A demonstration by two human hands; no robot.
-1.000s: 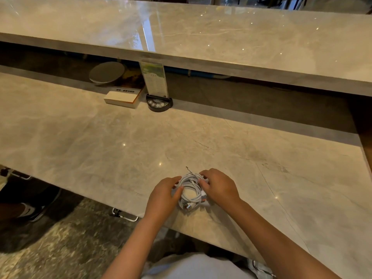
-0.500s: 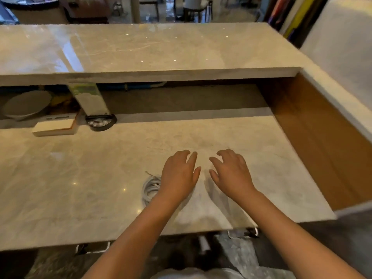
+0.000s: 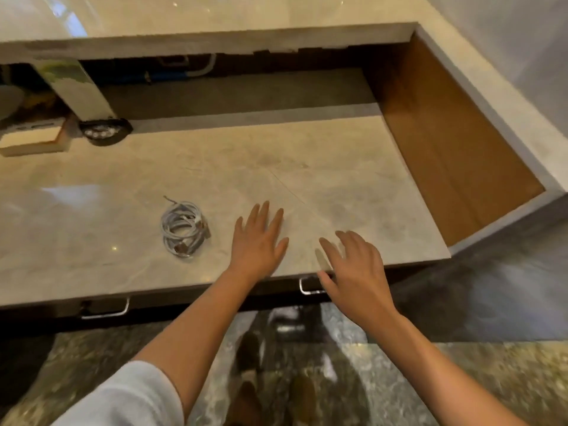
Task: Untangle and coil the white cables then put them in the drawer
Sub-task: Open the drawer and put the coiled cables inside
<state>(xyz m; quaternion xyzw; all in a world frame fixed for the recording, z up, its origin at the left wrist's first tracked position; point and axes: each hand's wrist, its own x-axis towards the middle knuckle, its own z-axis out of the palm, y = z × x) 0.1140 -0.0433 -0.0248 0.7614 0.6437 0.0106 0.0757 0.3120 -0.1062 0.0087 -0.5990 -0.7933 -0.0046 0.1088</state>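
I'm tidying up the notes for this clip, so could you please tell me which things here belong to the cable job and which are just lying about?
Part of the job:
coiled white cables
drawer handle
left hand
right hand

Just lying about:
sign stand
flat box

White cables (image 3: 184,230) coiled on a beige, grey-veined marble counter (image 3: 92,229). Brown wood panel (image 3: 445,155) on the right, dark speckled floor (image 3: 430,379) near, pale grey sleeve (image 3: 123,398).
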